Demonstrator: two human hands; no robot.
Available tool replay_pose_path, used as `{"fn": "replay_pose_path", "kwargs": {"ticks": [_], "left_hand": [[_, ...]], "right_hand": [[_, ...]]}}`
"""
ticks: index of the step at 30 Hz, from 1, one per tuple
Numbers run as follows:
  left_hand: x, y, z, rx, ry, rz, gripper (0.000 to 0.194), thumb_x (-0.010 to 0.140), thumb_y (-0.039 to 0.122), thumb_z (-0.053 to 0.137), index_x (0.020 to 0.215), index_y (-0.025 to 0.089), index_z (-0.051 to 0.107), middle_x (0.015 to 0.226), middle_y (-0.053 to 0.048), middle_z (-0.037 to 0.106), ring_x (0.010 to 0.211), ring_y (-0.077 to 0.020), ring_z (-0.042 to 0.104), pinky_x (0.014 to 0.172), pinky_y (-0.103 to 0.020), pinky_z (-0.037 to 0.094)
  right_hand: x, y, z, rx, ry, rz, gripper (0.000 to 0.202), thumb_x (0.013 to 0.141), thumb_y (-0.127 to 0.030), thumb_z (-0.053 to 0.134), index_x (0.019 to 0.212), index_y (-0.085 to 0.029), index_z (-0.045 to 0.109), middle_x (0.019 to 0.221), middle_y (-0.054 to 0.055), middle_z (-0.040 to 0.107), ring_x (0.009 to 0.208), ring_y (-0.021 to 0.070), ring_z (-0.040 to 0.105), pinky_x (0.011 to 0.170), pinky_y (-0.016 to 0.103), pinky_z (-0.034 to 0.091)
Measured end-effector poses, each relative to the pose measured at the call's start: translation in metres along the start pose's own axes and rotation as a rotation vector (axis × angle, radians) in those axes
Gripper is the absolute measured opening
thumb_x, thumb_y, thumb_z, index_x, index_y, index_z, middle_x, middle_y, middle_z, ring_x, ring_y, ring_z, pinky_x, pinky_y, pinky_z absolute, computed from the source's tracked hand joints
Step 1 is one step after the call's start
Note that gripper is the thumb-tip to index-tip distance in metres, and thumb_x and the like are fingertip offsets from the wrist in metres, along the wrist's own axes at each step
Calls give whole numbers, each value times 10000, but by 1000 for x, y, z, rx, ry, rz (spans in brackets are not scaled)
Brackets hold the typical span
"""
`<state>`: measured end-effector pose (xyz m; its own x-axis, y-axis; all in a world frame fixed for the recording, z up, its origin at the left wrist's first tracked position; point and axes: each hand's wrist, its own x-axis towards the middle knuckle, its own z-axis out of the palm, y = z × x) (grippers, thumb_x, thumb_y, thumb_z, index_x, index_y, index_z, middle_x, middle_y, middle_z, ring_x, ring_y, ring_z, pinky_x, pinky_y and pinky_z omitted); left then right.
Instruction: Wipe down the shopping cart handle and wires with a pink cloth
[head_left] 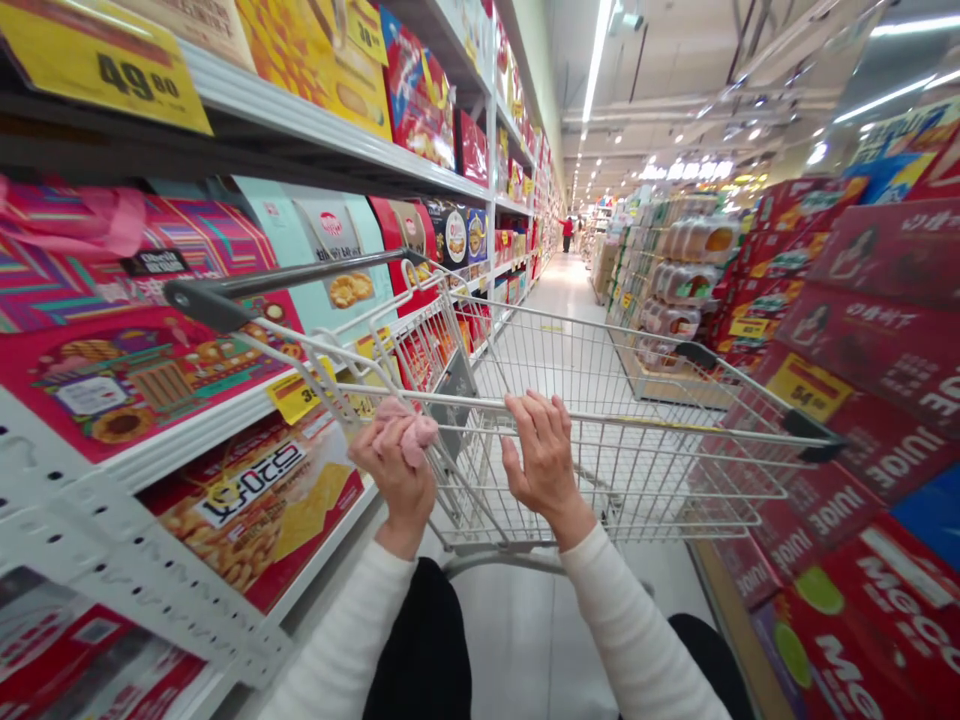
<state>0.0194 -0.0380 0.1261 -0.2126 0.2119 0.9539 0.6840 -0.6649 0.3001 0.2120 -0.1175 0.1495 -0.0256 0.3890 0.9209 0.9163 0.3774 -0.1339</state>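
A metal wire shopping cart [630, 480] stands sideways in front of me, its dark-ended handle bar [300, 275] out to the left. My left hand [401, 490] is closed around a bunched pink cloth [405, 430] at the cart's near top rail. Part of the cloth bulges out above the fingers. To its right, my right hand [544, 455] lies over the same rail, fingers bent across it and thumb below on the near side. The fingertips are partly hidden. Through the wires, I see the floor under the basket.
Shelves [300, 100] of boxed snacks with yellow price tags rise close on the left. Stacked red drink cartons [862, 350] stand close on the right. Wrapped packs [690, 270] are piled on a low pallet farther along. A person in red [567, 234] stands far down the aisle.
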Motion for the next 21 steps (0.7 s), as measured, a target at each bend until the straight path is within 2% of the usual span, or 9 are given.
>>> {"fn": "replay_pose_path", "kwargs": {"ticks": [2,4,8,10,12,14,18,21], "left_hand": [[-6,1,-1,-8,-28,29,179,971,242,525,1129,229,609,1121,-95,518,1121,-253,491,1021,-473,448],[0,-4,-4,4,6,61,179,963,236,533,1123,230,614,1128,-94,513,1113,-252,496,1019,-476,447],[46,-14,-8,72,177,48,240,946,279,587,1178,223,609,1187,-121,502,1172,-291,489,1057,-519,416],[69,-14,-9,103,190,60,264,950,274,585,1208,225,613,1229,-140,519,1218,-310,486,1077,-539,393],[79,-12,-8,113,155,93,250,965,258,571,1208,236,627,1249,-146,545,1230,-310,497,1089,-545,370],[74,-8,-7,96,108,102,207,974,266,574,1169,243,639,1224,-138,565,1212,-300,511,1085,-535,366],[45,-3,-12,48,1,72,157,982,287,560,1117,233,619,1160,-110,559,1171,-277,517,1055,-499,394],[45,3,-20,32,-7,99,182,969,258,566,1147,230,592,1156,-92,549,1163,-262,520,1060,-484,405]], "right_hand": [[0,0,1,2,3,-6,597,966,-264,456,1557,-213,385,1348,113,642,1380,288,537,1271,532,290],[0,2,1,-7,11,-19,599,964,-252,463,1557,-220,386,1333,109,647,1359,280,550,1259,517,306],[-1,4,2,-29,34,-28,582,966,-231,469,1544,-224,401,1320,108,654,1334,268,565,1239,500,329],[-1,4,2,-31,33,-25,573,963,-227,480,1532,-212,413,1328,112,653,1343,269,560,1242,500,324],[-1,4,3,-32,28,-18,571,961,-227,489,1527,-208,418,1330,112,653,1352,269,555,1248,502,317],[-2,3,3,-28,22,-11,572,962,-231,491,1529,-212,416,1328,111,653,1354,269,554,1250,504,317],[-2,3,2,-6,22,-2,567,963,-235,490,1526,-220,425,1329,110,649,1337,271,559,1238,509,331],[-3,3,0,-5,36,-10,561,967,-225,498,1523,-219,432,1313,108,657,1319,265,569,1241,496,323]]}}
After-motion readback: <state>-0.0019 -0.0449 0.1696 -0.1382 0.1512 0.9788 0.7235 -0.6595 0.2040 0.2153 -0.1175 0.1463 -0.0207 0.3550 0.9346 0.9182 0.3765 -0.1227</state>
